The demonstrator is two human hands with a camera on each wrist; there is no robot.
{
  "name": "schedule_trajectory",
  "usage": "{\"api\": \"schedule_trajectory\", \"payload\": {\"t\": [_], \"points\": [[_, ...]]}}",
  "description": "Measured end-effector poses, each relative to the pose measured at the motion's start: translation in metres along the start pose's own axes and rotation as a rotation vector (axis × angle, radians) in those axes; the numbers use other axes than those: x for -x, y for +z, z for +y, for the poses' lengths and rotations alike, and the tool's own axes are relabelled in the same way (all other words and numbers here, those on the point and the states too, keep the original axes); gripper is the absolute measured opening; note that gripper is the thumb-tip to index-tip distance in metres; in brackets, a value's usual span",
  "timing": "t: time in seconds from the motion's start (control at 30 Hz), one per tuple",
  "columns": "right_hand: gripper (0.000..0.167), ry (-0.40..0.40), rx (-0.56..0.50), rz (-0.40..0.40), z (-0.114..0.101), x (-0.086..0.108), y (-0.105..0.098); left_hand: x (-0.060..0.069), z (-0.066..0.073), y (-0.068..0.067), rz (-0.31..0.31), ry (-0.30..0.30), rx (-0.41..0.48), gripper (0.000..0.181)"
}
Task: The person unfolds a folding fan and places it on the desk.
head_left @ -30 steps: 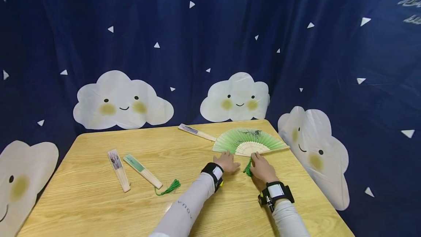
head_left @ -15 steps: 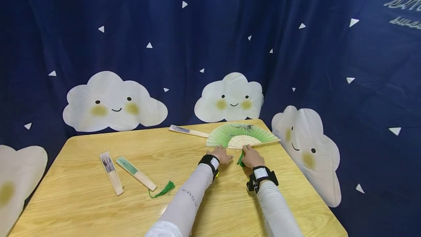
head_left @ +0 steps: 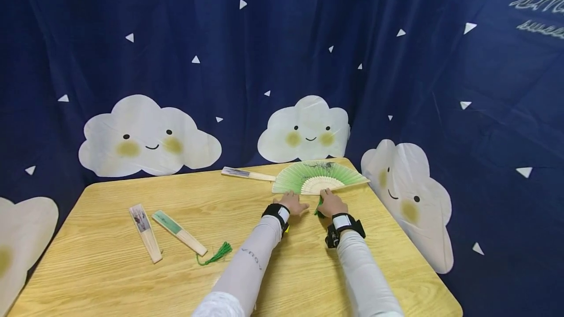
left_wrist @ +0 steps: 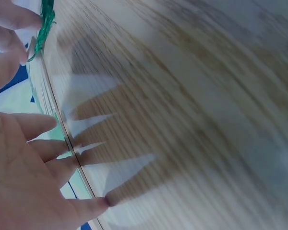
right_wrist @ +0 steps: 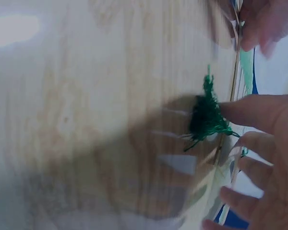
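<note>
A navy curtain [head_left: 282, 38] with smiling clouds [head_left: 307, 132] backs the wooden surface [head_left: 132, 283]. There the spread green fan [head_left: 293, 175] lies just past the left hand [head_left: 291, 203], its fingers extended, and the right hand [head_left: 332, 205], which pinches the fan's base.

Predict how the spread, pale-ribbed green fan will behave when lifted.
The fan is probably light: thin ribs, pleated leaf. It may fold, since its ribs converge. The green thread tassel at its base would likely dangle, being loose strands.
</note>
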State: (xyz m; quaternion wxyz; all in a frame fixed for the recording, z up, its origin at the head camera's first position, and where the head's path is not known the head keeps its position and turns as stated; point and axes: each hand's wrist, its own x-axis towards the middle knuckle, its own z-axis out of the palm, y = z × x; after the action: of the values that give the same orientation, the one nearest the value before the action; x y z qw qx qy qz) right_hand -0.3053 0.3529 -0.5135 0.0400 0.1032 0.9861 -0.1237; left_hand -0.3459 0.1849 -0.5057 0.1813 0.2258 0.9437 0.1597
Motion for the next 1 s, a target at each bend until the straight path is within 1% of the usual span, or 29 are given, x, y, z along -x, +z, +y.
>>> {"api": "schedule_trajectory", "payload": {"t": [0.13,0.17,0.23,0.33,0.4,0.47,0.6,0.7,0.8,0.93,1.0], "points": [[0.059,-0.03,-0.026,0.058,0.004,-0.006,0.006,0.002,-0.015,-0.002,0.063,0.04,0.118,0.07],[0.059,-0.039,-0.035,0.069,0.006,-0.007,0.008,0.005,-0.019,-0.004,0.077,0.052,0.149,0.071],[0.058,-0.067,-0.059,0.09,0.008,-0.009,0.011,0.011,-0.03,-0.006,0.099,0.081,0.204,0.073],[0.056,-0.111,-0.079,0.116,0.01,-0.012,0.015,0.027,-0.047,-0.01,0.132,0.131,0.246,0.072],[0.054,-0.131,-0.089,0.135,0.011,-0.012,0.016,0.043,-0.058,-0.014,0.144,0.158,0.267,0.07],[0.053,-0.139,-0.09,0.154,0.009,-0.01,0.015,0.062,-0.07,-0.019,0.155,0.183,0.285,0.068],[0.05,-0.142,-0.092,0.206,-0.005,-0.002,0.013,0.105,-0.095,-0.027,0.16,0.207,0.346,0.062],[0.05,-0.167,-0.088,0.227,-0.026,0.003,0.013,0.137,-0.111,-0.032,0.159,0.197,0.401,0.059],[0.048,-0.228,-0.09,0.219,-0.05,0.005,0.017,0.167,-0.123,-0.036,0.157,0.173,0.436,0.057],[0.043,-0.341,-0.089,0.225,-0.091,0.012,0.025,0.203,-0.134,-0.041,0.168,0.155,0.449,0.055],[0.04,-0.403,-0.086,0.225,-0.116,0.02,0.03,0.219,-0.138,-0.043,0.183,0.143,0.448,0.054]]}}
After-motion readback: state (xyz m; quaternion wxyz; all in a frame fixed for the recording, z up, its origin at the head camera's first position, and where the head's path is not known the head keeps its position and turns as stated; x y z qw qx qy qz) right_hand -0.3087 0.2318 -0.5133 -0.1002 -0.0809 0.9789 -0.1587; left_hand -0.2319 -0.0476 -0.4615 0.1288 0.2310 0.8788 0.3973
